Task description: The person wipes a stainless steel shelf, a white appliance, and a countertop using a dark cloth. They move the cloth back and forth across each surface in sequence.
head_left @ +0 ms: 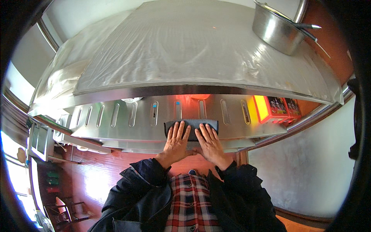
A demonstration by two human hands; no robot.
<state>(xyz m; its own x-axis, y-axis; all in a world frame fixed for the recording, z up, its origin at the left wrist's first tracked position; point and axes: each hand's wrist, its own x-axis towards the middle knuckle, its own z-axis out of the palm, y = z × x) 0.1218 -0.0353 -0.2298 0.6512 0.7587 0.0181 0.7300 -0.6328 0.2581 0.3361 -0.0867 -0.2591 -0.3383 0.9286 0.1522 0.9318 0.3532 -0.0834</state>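
A dark grey folded cloth (191, 135) lies on the slotted steel shelf (232, 127) below the upper counter. My left hand (175, 141) rests flat on the cloth's left part, fingers stretched out. My right hand (208, 145) lies likewise on its right part, fingers extended. Both thumbs point inward near the cloth's lower edge.
A steel pot (274, 34) with dark handles stands at the back right of the plastic-covered upper counter (174, 46). Red-and-yellow boxes (272, 110) sit on the shelf's right end. A pale wall panel (293, 162) is at the right, a chair (62, 212) at lower left.
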